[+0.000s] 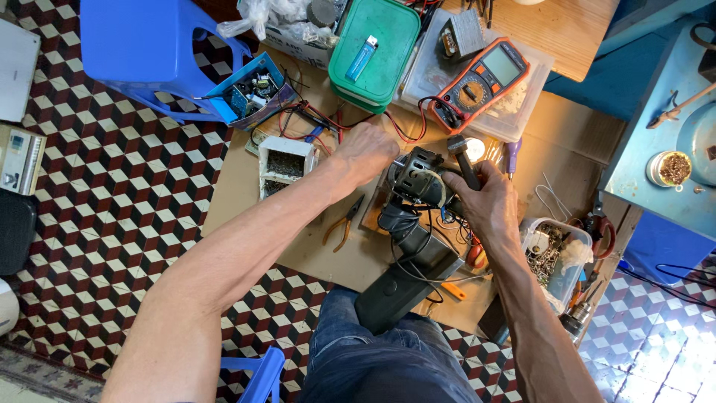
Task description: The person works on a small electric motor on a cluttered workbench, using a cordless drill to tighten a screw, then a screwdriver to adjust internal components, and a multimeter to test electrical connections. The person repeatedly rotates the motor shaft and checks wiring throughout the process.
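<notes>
Both hands were on the black electric motor (416, 175) above the cardboard sheet (246, 186). I saw my left hand (365, 153) closed on its far left side, and my right hand (485, 201) gripped a small hammer (464, 160) beside it. Orange pliers (341, 224) lay near left.

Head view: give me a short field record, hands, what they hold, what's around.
left hand: gripping the black motor housing from its left side
right hand: closed on a small hammer
surface: cardboard sheet on a patterned tile floor
behind: orange multimeter, green lidded box with a blue lighter on it
left of motor: pliers
</notes>
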Motion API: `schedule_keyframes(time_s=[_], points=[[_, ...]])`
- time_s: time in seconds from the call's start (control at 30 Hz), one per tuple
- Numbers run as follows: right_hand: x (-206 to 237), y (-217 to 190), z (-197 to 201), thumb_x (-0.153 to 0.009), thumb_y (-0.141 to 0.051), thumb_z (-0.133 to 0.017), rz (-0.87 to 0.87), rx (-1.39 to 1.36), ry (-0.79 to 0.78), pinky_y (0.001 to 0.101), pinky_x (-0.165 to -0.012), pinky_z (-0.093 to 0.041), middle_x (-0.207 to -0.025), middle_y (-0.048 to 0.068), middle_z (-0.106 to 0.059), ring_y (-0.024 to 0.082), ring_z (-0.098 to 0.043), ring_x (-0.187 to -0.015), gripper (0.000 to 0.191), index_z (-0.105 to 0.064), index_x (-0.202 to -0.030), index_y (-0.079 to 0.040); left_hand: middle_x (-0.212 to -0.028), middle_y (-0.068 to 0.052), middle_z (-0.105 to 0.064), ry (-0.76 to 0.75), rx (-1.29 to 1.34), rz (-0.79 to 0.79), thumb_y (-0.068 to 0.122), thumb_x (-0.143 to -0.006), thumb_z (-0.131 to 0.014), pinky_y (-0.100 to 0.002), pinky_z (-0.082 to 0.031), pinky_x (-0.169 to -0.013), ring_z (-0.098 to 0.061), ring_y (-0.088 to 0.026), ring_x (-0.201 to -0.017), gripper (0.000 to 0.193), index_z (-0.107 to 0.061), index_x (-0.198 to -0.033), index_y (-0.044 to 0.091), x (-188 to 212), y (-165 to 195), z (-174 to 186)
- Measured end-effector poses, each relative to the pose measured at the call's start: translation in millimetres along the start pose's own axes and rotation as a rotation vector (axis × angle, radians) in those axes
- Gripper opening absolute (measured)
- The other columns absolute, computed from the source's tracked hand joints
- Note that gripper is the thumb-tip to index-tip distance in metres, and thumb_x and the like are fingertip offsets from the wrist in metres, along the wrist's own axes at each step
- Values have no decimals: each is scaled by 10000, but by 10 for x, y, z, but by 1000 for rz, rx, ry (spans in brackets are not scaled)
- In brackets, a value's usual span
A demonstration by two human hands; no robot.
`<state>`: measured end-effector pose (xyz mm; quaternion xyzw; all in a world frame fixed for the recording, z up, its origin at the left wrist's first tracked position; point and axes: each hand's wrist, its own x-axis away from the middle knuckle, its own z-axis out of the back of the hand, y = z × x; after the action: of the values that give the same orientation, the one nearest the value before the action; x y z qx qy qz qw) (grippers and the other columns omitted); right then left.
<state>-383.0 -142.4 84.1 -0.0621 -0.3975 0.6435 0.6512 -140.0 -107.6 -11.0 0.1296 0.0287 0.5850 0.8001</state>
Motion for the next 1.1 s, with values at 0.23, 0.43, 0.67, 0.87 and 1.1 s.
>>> schedule_keyframes(time_s=[0.23,0.43,0.67,0.87,1.1], points=[[16,31,-10,-859,-415,-811,47,-22,6,355,-564,-468,-675,39,-640,134,-566,-613,397,-698,-948,-45,-806,-162,-714,-50,-13,-92,16,-724,-720,-462,-529,-733,-709,-342,-844,164,-735,-883,53,34,24,52],[19,36,-1,-855,-420,-820,19,-12,8,360,-565,-471,-657,55,-632,139,-569,-606,414,-692,-928,-34,-935,-136,-713,-104,-103,-72,6,-748,-701,-429,-532,-797,-699,-312,-957,140,-739,-856,85,-75,-9,85],[22,52,-12,-855,-405,-824,34,-29,20,356,-561,-470,-662,49,-636,137,-567,-608,399,-693,-924,-35,-983,-92,-709,291,-91,-140,36,-768,-667,-404,-481,-903,-636,-252,-1058,140,-730,-888,72,3,24,-21],[21,39,1,-871,-416,-816,-2,-13,-7,353,-549,-470,-650,48,-632,133,-576,-591,406,-679,-886,-35,-824,-103,-725,-51,-33,-122,54,-774,-678,-419,-479,-856,-683,-279,-930,86,-732,-750,116,-6,-23,-10],[33,53,4,-872,-403,-818,-5,-27,-5,356,-543,-467,-654,53,-629,137,-569,-585,390,-676,-885,-39,-953,-115,-720,121,-50,-115,1,-770,-688,-416,-487,-867,-682,-280,-998,121,-711,-839,98,-5,4,46]])
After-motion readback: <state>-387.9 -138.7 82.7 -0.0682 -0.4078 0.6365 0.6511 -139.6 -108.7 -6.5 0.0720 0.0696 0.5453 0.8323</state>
